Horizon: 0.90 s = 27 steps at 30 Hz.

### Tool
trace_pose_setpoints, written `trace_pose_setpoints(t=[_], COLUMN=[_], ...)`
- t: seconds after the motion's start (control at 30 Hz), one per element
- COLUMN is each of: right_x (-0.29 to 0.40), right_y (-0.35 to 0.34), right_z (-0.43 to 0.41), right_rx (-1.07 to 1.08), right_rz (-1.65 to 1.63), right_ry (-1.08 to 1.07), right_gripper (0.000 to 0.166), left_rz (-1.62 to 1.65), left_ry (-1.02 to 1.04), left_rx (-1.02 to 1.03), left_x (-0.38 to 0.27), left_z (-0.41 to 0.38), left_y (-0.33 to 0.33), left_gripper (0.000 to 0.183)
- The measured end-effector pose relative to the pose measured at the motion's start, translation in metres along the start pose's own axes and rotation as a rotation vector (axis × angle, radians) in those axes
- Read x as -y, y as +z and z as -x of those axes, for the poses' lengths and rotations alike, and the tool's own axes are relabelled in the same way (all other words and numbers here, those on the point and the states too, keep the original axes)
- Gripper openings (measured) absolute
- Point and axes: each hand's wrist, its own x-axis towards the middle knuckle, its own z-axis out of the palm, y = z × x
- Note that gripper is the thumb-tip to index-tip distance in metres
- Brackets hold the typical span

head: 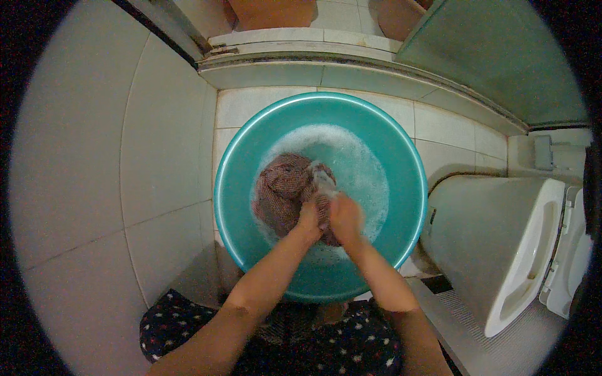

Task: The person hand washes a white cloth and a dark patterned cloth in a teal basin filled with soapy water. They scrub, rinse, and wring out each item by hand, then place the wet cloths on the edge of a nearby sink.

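Observation:
A large teal plastic basin [244, 155] stands on the tiled floor in front of me, holding soapy water [360, 174] with white foam around its edge. In it lies a bunched, wet checked cloth [282, 188], reddish-brown and pale. My left hand [310, 217] grips a fold of this cloth near the basin's middle. Close beside it on the right, my right hand [346, 215] is curled in a fist on the same fold and is slightly blurred. Foam clings to the fabric just above both hands. The fingertips are mostly hidden.
A white toilet [489, 235] with its seat raised stands right of the basin. Tiled wall [164, 155] rises close on the left. Beyond the basin runs a raised sill with a track [320, 56], with a greenish panel [498, 61] at right. My dark patterned clothing [338, 338] borders the near rim.

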Motion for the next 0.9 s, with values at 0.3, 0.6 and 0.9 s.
trace_pose_setpoints(t=[0.3,0.6,0.9], right_x=[-0.046,-0.073,0.055], right_y=[0.012,0.02,-0.044], right_z=[0.0,-0.037,0.027], right_rx=[0.007,0.341,0.477], right_rz=[0.619,-0.451,-0.584], right_ry=[-0.167,0.007,-0.242], right_gripper=[0.056,0.06,0.027], left_rz=[-0.376,-0.047,0.125], left_ry=[-0.036,-0.119,-0.054], left_rx=[-0.209,-0.044,0.169], left_x=[0.006,0.002,-0.038], left_z=[-0.009,-0.005,0.046], left_y=[-0.062,-0.04,-0.011], left_gripper=[0.043,0.048,0.045])
